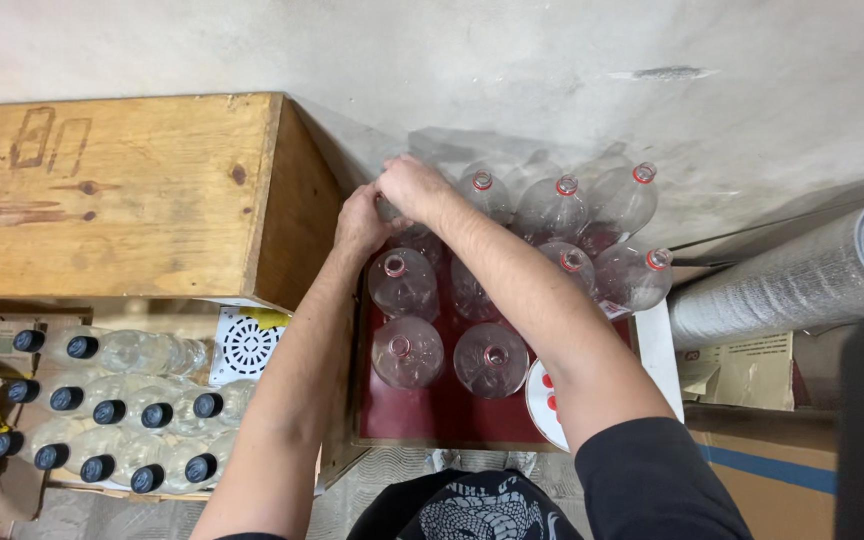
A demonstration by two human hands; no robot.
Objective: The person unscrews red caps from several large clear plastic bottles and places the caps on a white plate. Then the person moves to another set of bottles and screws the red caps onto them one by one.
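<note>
- Both my hands met on one empty clear bottle (389, 211) at the red tray's (442, 415) far-left corner: left hand (360, 225) cupped round it, right hand (410, 186) closed over its top.
- Nine uncapped bottles (492, 358) already stood there; the near strip remained bare.
- Black-capped bottles (112, 410) lay boxed, well apart to my left.

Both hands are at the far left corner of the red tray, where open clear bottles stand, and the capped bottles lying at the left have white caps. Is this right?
Not quite: the head view shows black caps on the capped bottles, not white. The rest holds: the left hand and right hand meet at the far left corner of the red tray among the open clear bottles.
</note>
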